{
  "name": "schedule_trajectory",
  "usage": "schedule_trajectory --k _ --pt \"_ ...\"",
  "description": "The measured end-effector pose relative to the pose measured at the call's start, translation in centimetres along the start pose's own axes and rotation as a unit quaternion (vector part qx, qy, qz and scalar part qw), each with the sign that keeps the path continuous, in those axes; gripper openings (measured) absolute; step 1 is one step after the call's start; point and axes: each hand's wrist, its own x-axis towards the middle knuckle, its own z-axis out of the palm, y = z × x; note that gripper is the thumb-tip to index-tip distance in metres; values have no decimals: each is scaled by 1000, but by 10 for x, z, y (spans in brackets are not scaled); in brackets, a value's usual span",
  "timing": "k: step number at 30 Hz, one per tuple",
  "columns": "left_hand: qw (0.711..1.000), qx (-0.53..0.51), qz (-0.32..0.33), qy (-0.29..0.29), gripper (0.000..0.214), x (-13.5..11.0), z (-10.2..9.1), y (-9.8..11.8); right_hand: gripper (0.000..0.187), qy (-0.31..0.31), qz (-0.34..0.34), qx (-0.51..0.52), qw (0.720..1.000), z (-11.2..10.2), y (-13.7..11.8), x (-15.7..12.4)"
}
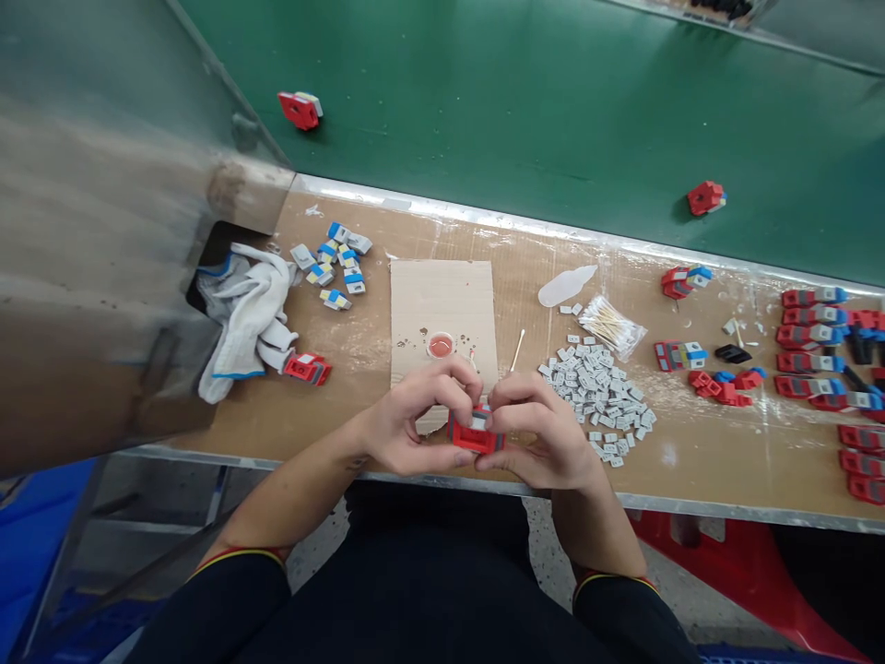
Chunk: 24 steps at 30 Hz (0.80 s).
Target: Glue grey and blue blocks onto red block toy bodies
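Observation:
Near the bench's front edge, my left hand (425, 415) and my right hand (543, 429) both grip a red toy vehicle part (477, 438) with a grey-white piece on top. Fingers of both hands press at that top piece from either side. Just beyond them lies a cardboard sheet (442, 295) bearing a small dish of reddish liquid (440, 345). To the right of the sheet is a cotton swab (517, 350). A heap of small grey plastic pieces (595, 387) spreads beside my right hand.
White gloves (249, 314), grey-blue-yellow parts (338, 258) and a red part (308, 368) lie left. A swab bag (612, 326) and clear plastic dropper bottle (567, 286) lie right, before rows of red-and-blue parts (808, 337). The green surface (498, 101) behind carries two red parts.

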Motion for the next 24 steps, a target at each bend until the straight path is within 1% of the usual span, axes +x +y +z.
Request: schedule_trajectory --k 3,6,8,10,14,17,20,24 --pt "997 70 19 13 24 1 -3 -1 49 67 -17 -5 998 3 3 0" --pt "993 109 38 12 23 2 -6 -1 53 108 -51 4 993 6 6 1" --pt "992 117 43 10 23 2 -8 0 54 112 -71 -3 991 7 7 1" --pt "992 120 42 9 23 2 -9 1 52 116 -74 -26 990 6 6 1" --pt "992 115 46 -1 20 1 -11 4 35 118 -59 -76 988 4 2 1" --pt "994 101 44 -6 18 0 -11 4 27 102 -64 -77 990 2 -1 1" --pt "995 91 38 -13 15 -1 -9 3 23 99 -58 -87 990 1 -3 2" --pt "994 101 36 -16 19 -2 -7 0 23 106 -49 -102 988 0 -2 3"
